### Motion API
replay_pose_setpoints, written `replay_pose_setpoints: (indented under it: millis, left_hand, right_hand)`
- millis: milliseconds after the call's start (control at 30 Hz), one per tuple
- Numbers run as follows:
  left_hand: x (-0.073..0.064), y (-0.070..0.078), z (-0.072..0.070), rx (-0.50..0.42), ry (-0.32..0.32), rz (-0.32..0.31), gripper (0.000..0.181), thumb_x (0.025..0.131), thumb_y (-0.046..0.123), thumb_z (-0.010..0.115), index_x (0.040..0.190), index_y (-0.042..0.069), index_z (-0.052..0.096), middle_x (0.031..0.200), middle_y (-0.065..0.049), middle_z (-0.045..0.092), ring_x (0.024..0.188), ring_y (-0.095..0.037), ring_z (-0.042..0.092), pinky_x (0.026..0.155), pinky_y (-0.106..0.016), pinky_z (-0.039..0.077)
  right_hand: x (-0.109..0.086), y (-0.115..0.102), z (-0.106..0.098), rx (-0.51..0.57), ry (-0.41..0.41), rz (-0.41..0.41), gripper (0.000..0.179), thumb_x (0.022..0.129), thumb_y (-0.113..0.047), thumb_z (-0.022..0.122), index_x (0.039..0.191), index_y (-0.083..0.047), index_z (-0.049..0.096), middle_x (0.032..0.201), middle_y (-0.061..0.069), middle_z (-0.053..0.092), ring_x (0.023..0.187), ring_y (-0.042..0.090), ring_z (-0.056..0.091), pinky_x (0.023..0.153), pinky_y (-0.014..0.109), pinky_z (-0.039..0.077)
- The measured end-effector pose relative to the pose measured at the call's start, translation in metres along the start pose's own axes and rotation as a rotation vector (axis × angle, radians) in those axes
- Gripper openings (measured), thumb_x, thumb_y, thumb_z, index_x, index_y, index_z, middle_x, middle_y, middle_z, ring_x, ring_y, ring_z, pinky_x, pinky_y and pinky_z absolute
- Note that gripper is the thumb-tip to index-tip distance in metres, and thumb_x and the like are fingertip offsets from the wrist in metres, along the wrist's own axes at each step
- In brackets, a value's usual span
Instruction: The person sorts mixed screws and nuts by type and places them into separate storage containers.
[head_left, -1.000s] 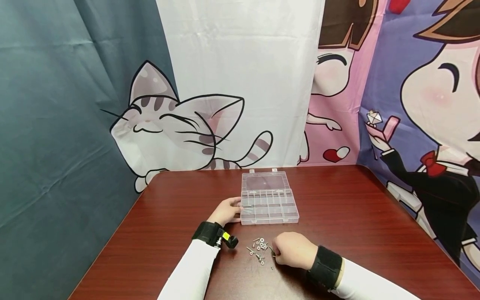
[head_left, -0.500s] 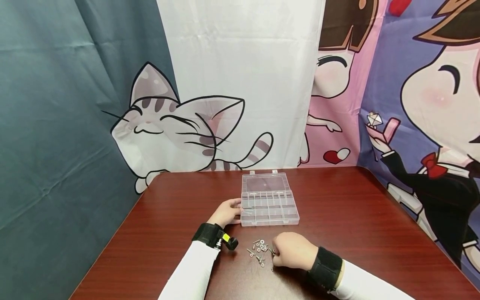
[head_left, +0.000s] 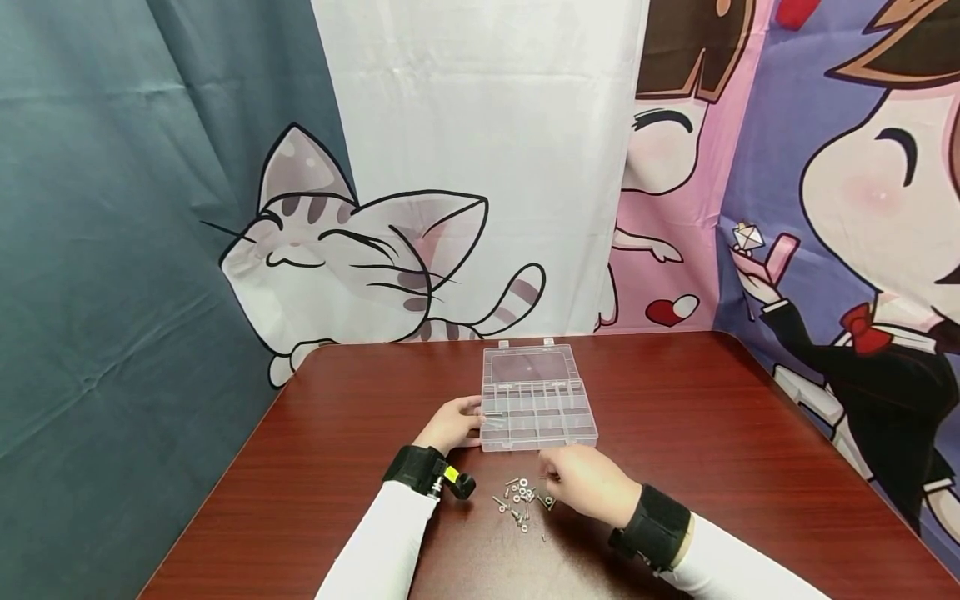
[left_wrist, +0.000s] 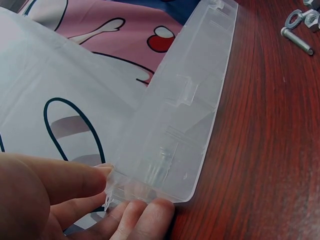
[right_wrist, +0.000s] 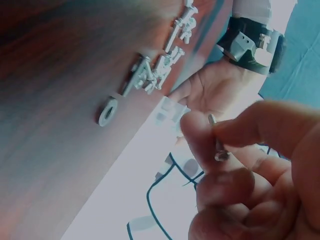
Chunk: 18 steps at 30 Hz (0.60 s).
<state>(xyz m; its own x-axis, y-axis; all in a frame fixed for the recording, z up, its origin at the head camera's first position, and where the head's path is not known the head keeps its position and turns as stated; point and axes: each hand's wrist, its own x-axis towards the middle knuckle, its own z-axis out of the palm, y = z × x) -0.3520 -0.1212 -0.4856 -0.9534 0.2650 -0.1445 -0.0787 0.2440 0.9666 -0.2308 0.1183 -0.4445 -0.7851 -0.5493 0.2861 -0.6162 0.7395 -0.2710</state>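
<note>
A clear plastic compartment box lies with its lid open toward the back of the table. My left hand holds the box's left side; in the left wrist view its thumb and fingers grip one corner. Through the wall there, some screws show faintly. Between the thumb and index finger of my right hand a small metal bolt is pinched, its shaft partly hidden by the fingertips. That hand is above the table, just in front of the box and right of a pile of loose hardware.
The pile holds several bolts, nuts and washers, with a single washer lying apart in the right wrist view. One tiny piece sits nearer the front of the brown table. Printed cloth hangs behind.
My right hand has lifted from the pile's right edge and moved a little forward toward the box, pinching a bolt. The left hand and box have stayed in place.
</note>
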Motion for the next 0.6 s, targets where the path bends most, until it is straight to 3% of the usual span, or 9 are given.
replay_pose_setpoints:
  millis: [167, 433, 600]
  left_hand:
    - [0.001, -0.001, 0.000, 0.001, -0.001, 0.001, 0.052, 0.098, 0.004, 0.059, 0.147, -0.001, 0.043, 0.131, -0.020, 0.059, 0.098, -0.023, 0.067, 0.071, -0.035, 0.060]
    - [0.002, -0.003, 0.000, -0.010, -0.003, 0.009, 0.051, 0.098, 0.003, 0.058, 0.147, -0.002, 0.043, 0.135, -0.021, 0.057, 0.102, -0.023, 0.066, 0.073, -0.036, 0.060]
    - [0.001, -0.002, 0.000, -0.002, -0.009, 0.019, 0.053, 0.097, 0.002, 0.058, 0.147, -0.004, 0.041, 0.139, -0.024, 0.053, 0.105, -0.026, 0.065, 0.074, -0.036, 0.060]
  right_hand:
    - [0.013, 0.005, 0.002, 0.041, 0.044, 0.019, 0.013, 0.088, -0.003, 0.067, 0.096, -0.009, 0.075, 0.091, -0.001, 0.074, 0.084, 0.013, 0.069, 0.071, 0.032, 0.056]
    - [0.052, 0.007, 0.003, 0.099, 0.083, 0.088, 0.010, 0.091, -0.014, 0.072, 0.098, -0.013, 0.078, 0.092, -0.003, 0.075, 0.087, 0.013, 0.069, 0.076, 0.033, 0.056]
    - [0.080, 0.007, 0.005, 0.090, 0.122, 0.082, 0.010, 0.091, -0.013, 0.071, 0.097, -0.013, 0.079, 0.093, -0.001, 0.075, 0.088, 0.015, 0.069, 0.078, 0.035, 0.056]
